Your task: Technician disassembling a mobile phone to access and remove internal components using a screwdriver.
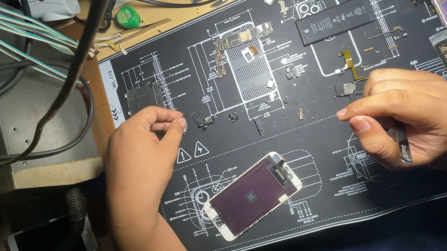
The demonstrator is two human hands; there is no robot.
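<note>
Head view: my left hand [139, 152] pinches a tiny part, too small to identify, just left of the loose parts on the black repair mat [334, 198]. My right hand [411, 114] is closed around tweezers [403, 146], right of the detached phone screen [252, 195]. I judge the part could slip among the scattered screws, or the tweezers could scratch the screen.

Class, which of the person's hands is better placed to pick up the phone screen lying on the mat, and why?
Probably the left hand: it is nearer the phone screen and pinches only something tiny. The right hand holds tweezers, so it is less free.
</note>
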